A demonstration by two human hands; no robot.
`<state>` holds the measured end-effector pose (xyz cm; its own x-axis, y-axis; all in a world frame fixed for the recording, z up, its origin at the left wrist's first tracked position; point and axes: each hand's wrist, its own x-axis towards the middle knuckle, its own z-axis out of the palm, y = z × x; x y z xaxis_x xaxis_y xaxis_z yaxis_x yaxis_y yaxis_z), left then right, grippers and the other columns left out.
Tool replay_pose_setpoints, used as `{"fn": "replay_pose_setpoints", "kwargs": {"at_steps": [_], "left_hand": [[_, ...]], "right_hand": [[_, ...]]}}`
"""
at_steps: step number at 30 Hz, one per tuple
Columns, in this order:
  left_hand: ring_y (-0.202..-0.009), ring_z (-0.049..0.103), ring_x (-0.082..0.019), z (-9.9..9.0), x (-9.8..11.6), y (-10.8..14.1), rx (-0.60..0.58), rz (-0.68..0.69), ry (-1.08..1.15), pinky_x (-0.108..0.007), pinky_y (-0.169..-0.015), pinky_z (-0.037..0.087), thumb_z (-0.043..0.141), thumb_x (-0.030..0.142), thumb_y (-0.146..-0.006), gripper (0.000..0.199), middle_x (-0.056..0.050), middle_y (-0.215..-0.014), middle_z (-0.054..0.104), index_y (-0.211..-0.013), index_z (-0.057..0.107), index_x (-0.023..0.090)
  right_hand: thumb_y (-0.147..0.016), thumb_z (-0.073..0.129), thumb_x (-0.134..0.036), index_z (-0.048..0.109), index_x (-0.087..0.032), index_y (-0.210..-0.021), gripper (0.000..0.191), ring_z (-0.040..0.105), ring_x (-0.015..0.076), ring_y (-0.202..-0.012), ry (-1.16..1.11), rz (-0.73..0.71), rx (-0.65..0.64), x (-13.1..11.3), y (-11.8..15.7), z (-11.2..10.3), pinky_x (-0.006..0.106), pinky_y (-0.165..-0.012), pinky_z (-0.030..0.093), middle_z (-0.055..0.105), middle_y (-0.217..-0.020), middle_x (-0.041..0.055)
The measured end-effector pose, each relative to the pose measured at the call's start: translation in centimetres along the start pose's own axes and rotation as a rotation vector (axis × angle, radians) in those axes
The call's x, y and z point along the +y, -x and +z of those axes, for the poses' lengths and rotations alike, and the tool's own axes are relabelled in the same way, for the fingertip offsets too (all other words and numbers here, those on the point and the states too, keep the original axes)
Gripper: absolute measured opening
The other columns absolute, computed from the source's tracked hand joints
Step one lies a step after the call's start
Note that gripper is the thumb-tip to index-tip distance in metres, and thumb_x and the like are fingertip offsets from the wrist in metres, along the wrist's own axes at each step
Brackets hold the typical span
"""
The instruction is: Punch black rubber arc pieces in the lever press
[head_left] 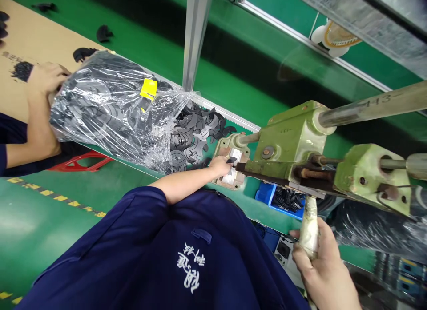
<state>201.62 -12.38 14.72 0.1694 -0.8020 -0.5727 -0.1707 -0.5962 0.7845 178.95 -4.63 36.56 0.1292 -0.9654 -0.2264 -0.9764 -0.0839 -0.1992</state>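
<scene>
My left hand [220,166] is closed on a small black part [231,160] over the base plate [238,179] of a green press [283,141]. The press's ram points at the part from the right. On the right, my right hand [322,261] wraps round the press's pale, worn lever handle [309,227]. Many curved black and grey pieces [190,134] lie in a heap beyond my left forearm. Some of them spill from the mouth of a clear plastic bag [106,101] with a yellow label.
Beside the press, a blue bin [265,192] holds black parts. A co-worker's hand [46,81] is at the far left, by the bag. A metal post [196,38] rises behind the heap. A red stool [82,161] stands below the table edge.
</scene>
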Motion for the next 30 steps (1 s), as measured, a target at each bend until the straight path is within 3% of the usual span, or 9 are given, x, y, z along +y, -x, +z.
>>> {"fn": "replay_pose_setpoints", "kwargs": {"at_steps": [3,12,16,21,30], "left_hand": [[-0.066,0.066,-0.014,0.0,0.1,0.1,0.0,0.001,-0.014,-0.018,-0.059,0.046,0.062,0.043,-0.083,0.03,-0.004,-0.071,0.068,-0.094,0.069,0.016],[-0.066,0.066,-0.014,0.1,0.0,-0.2,0.012,0.015,-0.061,-0.018,-0.059,0.046,0.06,0.04,-0.085,0.027,-0.004,-0.071,0.068,-0.092,0.069,0.016],[-0.07,0.066,-0.014,0.1,-0.6,-0.2,0.018,0.104,-0.104,-0.019,-0.061,0.047,0.057,0.038,-0.087,0.025,-0.004,-0.076,0.069,-0.092,0.069,0.017],[-0.093,0.064,-0.018,-0.2,-0.6,0.1,0.059,0.282,-0.232,-0.021,-0.078,0.048,0.058,0.035,-0.086,0.021,-0.006,-0.093,0.069,-0.088,0.072,0.019],[-0.092,0.066,-0.024,-0.9,0.6,-1.1,-0.023,0.272,-0.337,-0.026,-0.08,0.05,0.066,0.029,-0.079,0.017,-0.009,-0.087,0.07,-0.091,0.07,0.018]], "right_hand": [[-0.078,0.045,-0.05,0.031,-0.027,-0.14,0.067,0.063,0.0234,-0.064,-0.035,0.053,-0.06,-0.1,0.2,1.3,0.037,-0.063,0.047,0.069,-0.096,0.005],[-0.077,0.047,-0.048,0.029,-0.018,-0.143,0.074,0.062,0.0222,-0.062,-0.042,0.022,0.039,0.8,-0.4,4.2,0.035,-0.06,0.047,0.069,-0.095,0.0083],[-0.079,0.046,-0.046,0.028,-0.018,-0.143,0.072,0.061,0.0217,-0.064,-0.027,0.012,0.052,1.5,-0.5,4.6,0.036,-0.061,0.047,0.069,-0.097,0.0078],[-0.078,0.048,-0.047,0.026,-0.016,-0.144,0.076,0.062,0.0236,-0.068,-0.024,-0.009,0.037,1.8,-0.5,4.6,0.036,-0.061,0.046,0.069,-0.097,0.0092],[-0.079,0.049,-0.044,0.02,-0.017,-0.147,0.079,0.063,0.0227,-0.069,-0.016,0.002,0.035,2.2,-0.7,5.3,0.036,-0.065,0.048,0.067,-0.101,0.0089]]}}
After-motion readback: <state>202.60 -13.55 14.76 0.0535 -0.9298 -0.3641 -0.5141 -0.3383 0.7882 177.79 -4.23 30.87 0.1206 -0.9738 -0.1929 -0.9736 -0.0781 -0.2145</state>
